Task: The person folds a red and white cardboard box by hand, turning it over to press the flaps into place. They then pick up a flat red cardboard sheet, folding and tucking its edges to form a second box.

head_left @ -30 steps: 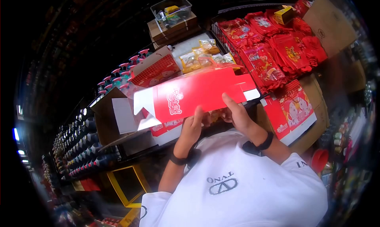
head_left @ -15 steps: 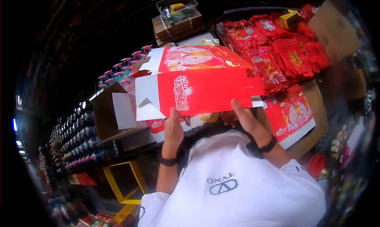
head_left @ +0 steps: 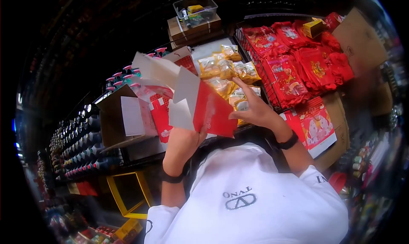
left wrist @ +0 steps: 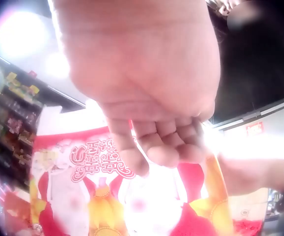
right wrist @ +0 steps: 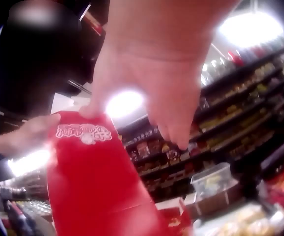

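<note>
A red printed carton (head_left: 215,112), its white-lined end flaps standing apart, is tilted in front of the chest in the head view. My left hand (head_left: 181,148) grips the carton by its near edge; in the left wrist view its fingers (left wrist: 161,155) are bent against the face printed with pink lettering and cartoon figures. To the right of the carton, my right hand (head_left: 257,110) has its fingers extended and its thumb apart, close by the carton's right end. Nothing is in its grasp. Beyond that hand lie yellow-and-clear packets (head_left: 221,67).
Red packaged goods (head_left: 298,67) fill a wire basket at right. An open cardboard box (head_left: 113,116) stands at left, beside rows of dark bottles (head_left: 85,146). A clear plastic bin (head_left: 196,12) sits on a brown carton (head_left: 194,31) at the back. Another printed carton (head_left: 313,120) lies at lower right.
The flat-held carton has turned and tilted, and its end has opened out. My right hand has let go of its edge and moved up with fingers spread; the left still holds on.
</note>
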The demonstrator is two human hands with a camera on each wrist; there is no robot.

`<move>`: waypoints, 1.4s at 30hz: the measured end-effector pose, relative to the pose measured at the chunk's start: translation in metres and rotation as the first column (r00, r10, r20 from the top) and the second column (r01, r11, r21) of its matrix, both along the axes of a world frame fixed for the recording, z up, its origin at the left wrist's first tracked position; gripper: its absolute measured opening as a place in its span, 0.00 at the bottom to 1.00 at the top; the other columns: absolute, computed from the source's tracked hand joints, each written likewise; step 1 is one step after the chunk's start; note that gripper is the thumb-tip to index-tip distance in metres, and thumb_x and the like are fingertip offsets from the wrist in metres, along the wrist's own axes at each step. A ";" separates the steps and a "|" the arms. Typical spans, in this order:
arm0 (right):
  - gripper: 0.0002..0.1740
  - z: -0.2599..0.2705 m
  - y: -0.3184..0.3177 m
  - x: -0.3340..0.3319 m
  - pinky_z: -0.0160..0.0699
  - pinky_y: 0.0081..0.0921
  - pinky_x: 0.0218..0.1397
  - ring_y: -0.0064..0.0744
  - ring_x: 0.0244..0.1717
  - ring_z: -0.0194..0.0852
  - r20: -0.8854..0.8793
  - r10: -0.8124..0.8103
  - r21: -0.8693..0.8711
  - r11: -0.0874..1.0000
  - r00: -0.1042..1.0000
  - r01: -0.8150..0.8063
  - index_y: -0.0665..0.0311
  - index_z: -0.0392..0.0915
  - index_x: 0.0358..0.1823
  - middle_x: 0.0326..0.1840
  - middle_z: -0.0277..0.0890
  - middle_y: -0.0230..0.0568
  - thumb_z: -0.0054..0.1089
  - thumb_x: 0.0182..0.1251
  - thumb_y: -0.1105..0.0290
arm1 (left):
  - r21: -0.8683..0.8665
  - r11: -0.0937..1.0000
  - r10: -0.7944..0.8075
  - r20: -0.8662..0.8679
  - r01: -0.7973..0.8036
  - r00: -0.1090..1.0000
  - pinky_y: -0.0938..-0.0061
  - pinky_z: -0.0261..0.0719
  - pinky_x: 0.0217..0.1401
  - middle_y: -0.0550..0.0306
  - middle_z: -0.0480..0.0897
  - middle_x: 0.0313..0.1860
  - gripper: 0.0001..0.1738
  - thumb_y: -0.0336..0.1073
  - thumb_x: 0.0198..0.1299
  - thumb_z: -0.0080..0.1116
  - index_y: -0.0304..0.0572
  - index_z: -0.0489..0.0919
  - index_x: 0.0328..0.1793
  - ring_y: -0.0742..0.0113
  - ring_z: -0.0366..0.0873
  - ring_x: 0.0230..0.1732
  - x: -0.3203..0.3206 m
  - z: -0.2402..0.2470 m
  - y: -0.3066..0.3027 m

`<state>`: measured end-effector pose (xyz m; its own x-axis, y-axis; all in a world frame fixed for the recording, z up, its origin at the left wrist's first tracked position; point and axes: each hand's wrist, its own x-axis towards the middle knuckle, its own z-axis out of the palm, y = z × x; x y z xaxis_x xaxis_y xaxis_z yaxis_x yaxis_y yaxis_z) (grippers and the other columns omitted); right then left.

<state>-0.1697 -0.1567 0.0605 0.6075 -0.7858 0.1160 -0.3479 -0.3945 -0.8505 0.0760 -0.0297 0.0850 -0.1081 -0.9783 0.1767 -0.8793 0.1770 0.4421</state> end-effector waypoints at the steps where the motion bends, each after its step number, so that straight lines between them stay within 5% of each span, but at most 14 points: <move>1: 0.66 -0.008 -0.003 0.005 0.51 0.34 0.86 0.46 0.88 0.48 -0.005 0.007 0.046 0.999 1.000 -0.007 0.66 0.45 0.87 0.87 0.51 0.56 0.85 0.54 0.60 | 0.061 0.998 -0.009 0.077 0.005 0.997 0.54 0.82 0.42 0.45 0.83 0.26 0.18 0.41 0.72 0.59 0.33 0.84 0.35 0.42 0.83 0.33 0.000 0.005 0.002; 6: 0.72 -0.038 -0.008 0.016 0.46 0.33 0.88 0.47 0.90 0.40 0.105 0.019 0.354 0.934 0.994 -0.055 0.66 0.36 0.88 0.90 0.44 0.57 0.84 0.51 0.65 | 0.199 0.978 -0.107 0.251 0.057 0.962 0.55 0.82 0.36 0.44 0.82 0.24 0.21 0.44 0.72 0.60 0.34 0.85 0.31 0.45 0.83 0.30 0.001 0.006 0.008; 15: 0.76 -0.064 -0.001 0.003 0.59 0.33 0.82 0.38 0.84 0.53 0.306 -0.034 0.513 0.848 0.951 -0.135 0.66 0.31 0.88 0.87 0.54 0.51 0.84 0.47 0.76 | 0.055 0.991 -0.130 0.150 0.123 0.980 0.58 0.82 0.37 0.47 0.84 0.28 0.17 0.43 0.68 0.65 0.36 0.85 0.34 0.48 0.84 0.33 -0.021 0.009 0.007; 18: 0.73 -0.051 0.001 -0.006 0.60 0.33 0.82 0.37 0.82 0.57 0.257 0.084 0.442 0.876 0.963 -0.195 0.65 0.37 0.88 0.85 0.57 0.47 0.83 0.46 0.78 | 0.032 0.990 -0.140 0.163 0.137 0.977 0.59 0.82 0.37 0.49 0.84 0.31 0.14 0.43 0.67 0.65 0.38 0.86 0.38 0.49 0.84 0.34 -0.025 0.011 0.003; 21: 0.55 -0.055 0.009 -0.014 0.72 0.32 0.74 0.32 0.71 0.72 0.329 0.077 0.372 0.905 0.941 -0.204 0.66 0.59 0.82 0.74 0.73 0.45 0.81 0.52 0.76 | 0.011 0.995 -0.105 0.167 0.104 0.980 0.59 0.82 0.38 0.50 0.84 0.33 0.12 0.43 0.68 0.65 0.41 0.85 0.44 0.50 0.84 0.34 -0.025 0.010 -0.001; 24: 0.29 -0.054 0.013 -0.021 0.81 0.32 0.59 0.29 0.55 0.84 0.206 0.165 0.253 0.943 0.965 -0.215 0.68 0.77 0.66 0.56 0.86 0.46 0.75 0.65 0.69 | -0.052 0.998 -0.020 0.140 0.028 0.990 0.60 0.82 0.38 0.51 0.85 0.34 0.11 0.41 0.69 0.63 0.41 0.85 0.45 0.50 0.84 0.35 -0.022 0.002 -0.006; 27: 0.20 -0.056 0.021 -0.017 0.83 0.33 0.47 0.32 0.41 0.87 0.290 -0.070 0.399 0.916 0.955 -0.054 0.70 0.82 0.56 0.39 0.89 0.46 0.66 0.76 0.60 | -0.113 0.991 0.080 0.063 -0.072 0.995 0.62 0.81 0.39 0.51 0.87 0.35 0.08 0.36 0.71 0.62 0.39 0.85 0.43 0.51 0.85 0.36 -0.023 0.004 -0.012; 28: 0.19 -0.042 0.023 -0.019 0.79 0.28 0.52 0.24 0.45 0.80 0.165 -0.067 0.340 0.940 0.984 0.007 0.70 0.82 0.54 0.42 0.85 0.40 0.59 0.82 0.58 | -0.116 0.991 0.077 0.039 -0.072 0.996 0.63 0.81 0.39 0.51 0.88 0.37 0.07 0.36 0.71 0.63 0.40 0.85 0.43 0.52 0.86 0.37 -0.019 0.006 -0.013; 30: 0.21 -0.042 0.023 -0.021 0.79 0.29 0.48 0.27 0.41 0.81 0.082 -0.077 0.300 0.953 0.994 0.049 0.70 0.83 0.53 0.40 0.85 0.43 0.60 0.82 0.55 | -0.166 0.985 0.056 0.031 -0.050 0.998 0.65 0.82 0.37 0.53 0.88 0.39 0.05 0.34 0.66 0.68 0.44 0.86 0.45 0.52 0.86 0.37 -0.013 0.007 -0.012; 33: 0.21 -0.038 0.024 -0.020 0.80 0.33 0.43 0.36 0.35 0.84 -0.035 -0.060 0.150 0.986 0.998 0.065 0.69 0.84 0.53 0.37 0.86 0.48 0.61 0.80 0.54 | -0.330 0.944 0.013 -0.056 -0.031 0.998 0.64 0.83 0.50 0.57 0.89 0.45 0.10 0.34 0.63 0.71 0.47 0.87 0.50 0.56 0.87 0.48 -0.024 0.013 -0.012; 36: 0.18 -0.023 0.026 -0.014 0.82 0.39 0.39 0.46 0.34 0.86 -0.134 -0.003 -0.150 0.988 0.991 -0.017 0.65 0.85 0.53 0.34 0.86 0.49 0.64 0.75 0.58 | -0.497 0.866 -0.001 0.121 0.061 0.993 0.56 0.74 0.71 0.64 0.88 0.54 0.17 0.38 0.59 0.75 0.53 0.88 0.55 0.60 0.82 0.61 -0.049 0.033 -0.018; 39: 0.16 -0.017 0.027 -0.008 0.83 0.44 0.37 0.49 0.35 0.87 -0.170 0.043 -0.376 0.921 0.984 -0.105 0.58 0.86 0.55 0.31 0.85 0.47 0.65 0.71 0.61 | -0.396 0.903 -0.078 0.232 0.167 0.970 0.49 0.58 0.84 0.69 0.85 0.62 0.23 0.44 0.56 0.77 0.59 0.88 0.59 0.64 0.75 0.70 -0.065 0.042 -0.026; 42: 0.16 -0.018 0.028 -0.007 0.83 0.44 0.37 0.47 0.34 0.88 -0.301 0.035 -0.386 0.909 0.953 -0.155 0.53 0.86 0.56 0.30 0.85 0.46 0.65 0.69 0.62 | -0.287 0.940 -0.124 0.221 0.186 0.967 0.48 0.55 0.86 0.70 0.89 0.44 0.15 0.44 0.54 0.75 0.58 0.90 0.49 0.69 0.83 0.50 -0.058 0.031 -0.037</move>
